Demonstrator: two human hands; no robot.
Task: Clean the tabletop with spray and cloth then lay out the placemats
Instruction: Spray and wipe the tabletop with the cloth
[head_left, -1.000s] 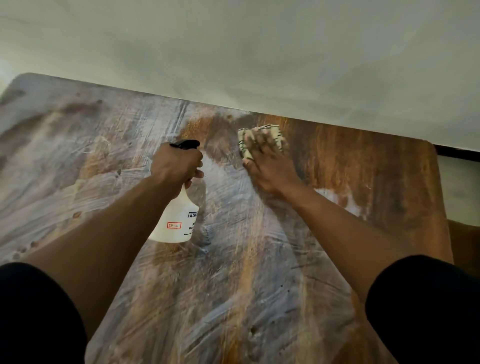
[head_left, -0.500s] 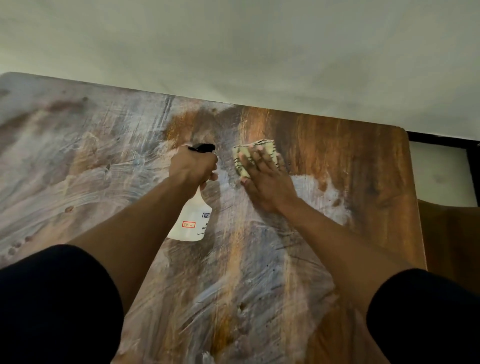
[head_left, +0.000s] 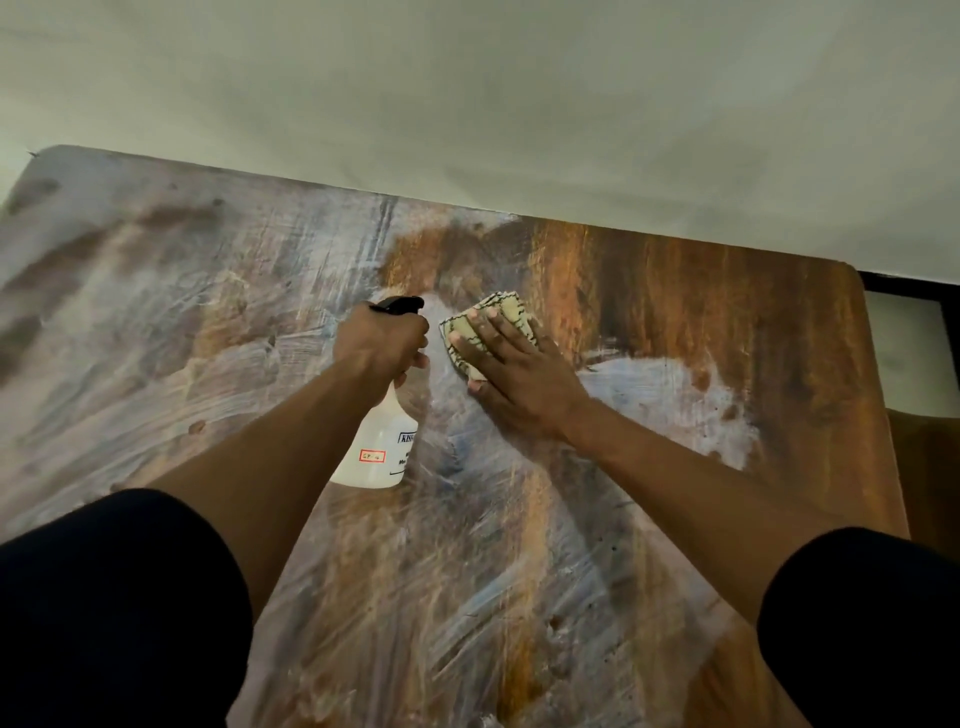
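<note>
Two hands are working close together over the wooden surface (head_left: 675, 332), nearly side by side. The left hand (head_left: 382, 345) is wrapping its fingers tightly around the neck of a white spray bottle (head_left: 376, 447), whose black nozzle (head_left: 400, 304) is poking out just beyond the knuckles and whose labelled body is hanging below the wrist, tilted back toward the person. The right hand (head_left: 511, 371) is lying flat with its fingers spread, pressing a folded pale cloth (head_left: 506, 312) with dark stitched edging down onto the surface; the cloth is showing past the fingertips and beside the thumb. Whitish, streaky smears are covering the surface to the left of the left hand and below both forearms, while a patch of the same film is sitting just to the right of the right wrist. Beyond the right hand the wood is looking darker and bare. Black sleeves (head_left: 114, 597) are covering both upper arms.
</note>
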